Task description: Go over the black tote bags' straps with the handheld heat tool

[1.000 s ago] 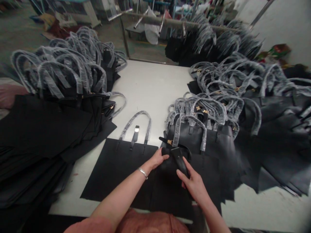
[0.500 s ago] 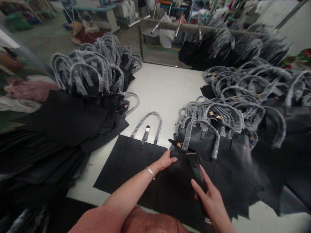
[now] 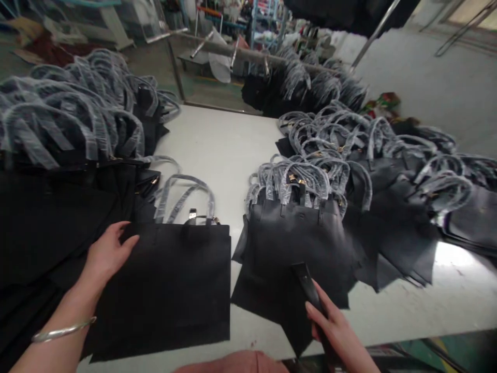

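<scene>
A black tote bag (image 3: 178, 290) lies flat in front of me, with plastic-wrapped handles (image 3: 194, 182) and a metal clasp (image 3: 192, 213) at its top edge. My left hand (image 3: 108, 252) rests at its upper left corner, thumb and fingers apart. My right hand (image 3: 336, 321) is wrapped round a long black hand-held tool (image 3: 306, 282), whose exact kind I cannot make out. The tool's flat end points up and away, over the lower part of a stack of black tote bags (image 3: 295, 233).
Piles of black bags with wrapped handles (image 3: 70, 119) stand at the left; more bags (image 3: 388, 191) spread along the right. The white table (image 3: 225, 145) shows between them. A metal rail (image 3: 248, 52) with prongs and hanging bags crosses behind the table.
The view has turned right. My left hand has left the bag edge near the tool and moved left to another bag's corner. The right hand still holds the tool, now clear of that bag edge.
</scene>
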Motion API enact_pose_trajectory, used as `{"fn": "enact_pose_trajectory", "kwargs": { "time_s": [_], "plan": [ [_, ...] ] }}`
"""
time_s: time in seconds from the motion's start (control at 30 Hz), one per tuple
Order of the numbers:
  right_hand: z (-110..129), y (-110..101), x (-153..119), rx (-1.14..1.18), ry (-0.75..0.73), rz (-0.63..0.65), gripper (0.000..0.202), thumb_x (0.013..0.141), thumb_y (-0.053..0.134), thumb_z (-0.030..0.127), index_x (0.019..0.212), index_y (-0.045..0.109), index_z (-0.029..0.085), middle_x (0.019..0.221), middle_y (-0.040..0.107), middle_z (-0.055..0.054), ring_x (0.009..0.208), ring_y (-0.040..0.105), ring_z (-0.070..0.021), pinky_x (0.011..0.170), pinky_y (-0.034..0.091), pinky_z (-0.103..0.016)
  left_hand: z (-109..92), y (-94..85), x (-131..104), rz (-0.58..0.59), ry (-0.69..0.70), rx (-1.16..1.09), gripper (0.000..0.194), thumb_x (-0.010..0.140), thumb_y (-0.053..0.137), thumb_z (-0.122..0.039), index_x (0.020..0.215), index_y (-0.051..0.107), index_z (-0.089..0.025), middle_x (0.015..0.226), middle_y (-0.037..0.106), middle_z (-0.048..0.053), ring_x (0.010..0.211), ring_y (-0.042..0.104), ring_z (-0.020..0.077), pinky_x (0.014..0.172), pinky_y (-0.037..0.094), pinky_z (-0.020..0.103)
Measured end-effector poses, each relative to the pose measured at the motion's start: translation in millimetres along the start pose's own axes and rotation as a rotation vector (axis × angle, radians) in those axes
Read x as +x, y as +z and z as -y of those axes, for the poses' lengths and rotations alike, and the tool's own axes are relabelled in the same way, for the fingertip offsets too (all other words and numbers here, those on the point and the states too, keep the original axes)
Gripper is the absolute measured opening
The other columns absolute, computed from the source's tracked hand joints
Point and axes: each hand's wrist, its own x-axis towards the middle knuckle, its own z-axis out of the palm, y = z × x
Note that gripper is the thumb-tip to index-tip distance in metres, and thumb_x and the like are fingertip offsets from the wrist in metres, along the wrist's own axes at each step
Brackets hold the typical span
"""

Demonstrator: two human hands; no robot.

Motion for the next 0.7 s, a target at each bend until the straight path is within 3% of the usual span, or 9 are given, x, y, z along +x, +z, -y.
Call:
{"fn": "enact_pose_trajectory", "kwargs": {
  "time_s": [0.03,0.1,0.13,0.2,0.27,0.33,0.4,0.53,0.7],
  "plan": [
    [0,-2,1,0.013,0.009,-0.002,0.083,0.084,0.058,0.055,0.152,0.025,0.021,0.060,0.059,0.007,0.048,0.058,-0.0155,0.049,0.045,-0.028,-1,6.1,0,-0.072,-0.010,0.030,0.032,0.082,0.063,-0.040,0.106,0.061,-0.019,0.102,0.071,-0.004,0.100,0.065,0.0217,0.086,0.051,0.037],
    [3,-4,3,0.027,0.017,-0.006,0.082,0.084,0.058,0.055,0.152,0.024,0.024,0.065,0.060,0.006,0.049,0.058,-0.0154,0.049,0.046,-0.028,-24,29.3,-15,-0.035,0.057,-0.106,0.032,0.080,0.062,-0.037,0.107,0.059,-0.021,0.107,0.069,-0.002,0.102,0.064,0.0223,0.090,0.049,0.039],
    [6,-5,4,0.032,0.012,-0.007,0.082,0.084,0.058,0.055,0.152,0.023,0.025,0.066,0.061,0.006,0.050,0.058,-0.0154,0.050,0.046,-0.028,-43,46.0,-30,0.026,0.101,-0.236,0.030,0.080,0.061,-0.037,0.105,0.060,-0.021,0.103,0.069,0.000,0.096,0.066,0.0210,0.088,0.050,0.037],
    [13,-5,7,0.034,-0.007,-0.013,0.081,0.085,0.058,0.055,0.152,0.023,0.026,0.068,0.061,0.006,0.050,0.058,-0.0152,0.051,0.048,-0.028,-92,86.3,-68,0.331,0.173,-0.564,0.033,0.079,0.060,-0.040,0.103,0.061,-0.018,0.094,0.070,0.004,0.087,0.067,0.0201,0.082,0.052,0.033],
    [18,-6,9,0.026,-0.023,-0.011,0.079,0.086,0.057,0.054,0.151,0.023,0.026,0.070,0.061,0.005,0.050,0.058,-0.0148,0.051,0.048,-0.029,-143,128.3,-109,0.586,0.158,-0.706,0.030,0.074,0.064,-0.038,0.097,0.063,-0.017,0.086,0.070,0.004,0.075,0.066,0.0186,0.072,0.051,0.029],
    [21,-6,10,0.024,-0.028,-0.009,0.079,0.086,0.057,0.054,0.151,0.023,0.026,0.070,0.061,0.005,0.050,0.057,-0.0146,0.051,0.048,-0.029,-182,163.1,-143,0.698,0.150,-0.738,0.029,0.070,0.070,-0.032,0.094,0.063,-0.018,0.076,0.066,0.001,0.066,0.063,0.0163,0.065,0.047,0.027],
    [23,-7,9,0.037,-0.028,-0.009,0.082,0.084,0.058,0.055,0.151,0.022,0.023,0.069,0.061,0.005,0.050,0.057,-0.0148,0.050,0.048,-0.028,-206,185.7,-166,0.681,0.172,-0.714,0.023,0.069,0.072,-0.028,0.088,0.063,-0.019,0.068,0.062,-0.002,0.062,0.058,0.0146,0.062,0.042,0.026],
    [28,-11,9,0.102,-0.029,-0.014,0.090,0.080,0.062,0.056,0.151,0.023,0.019,0.070,0.061,0.004,0.049,0.056,-0.0146,0.047,0.046,-0.028,-215,198.8,-195,0.681,0.169,-0.666,0.018,0.073,0.068,-0.020,0.065,0.052,-0.019,0.056,0.051,-0.005,0.055,0.050,0.0115,0.056,0.034,0.023],
    [39,-15,18,0.147,-0.019,-0.012,0.086,0.080,0.062,0.055,0.151,0.026,0.022,0.069,0.060,0.005,0.046,0.055,-0.0132,0.046,0.045,-0.027,-185,201.3,-240,0.912,0.134,-0.696,0.020,0.075,0.065,-0.022,0.066,0.047,-0.020,0.055,0.048,-0.006,0.048,0.048,0.0105,0.047,0.031,0.021]
  ]
}}
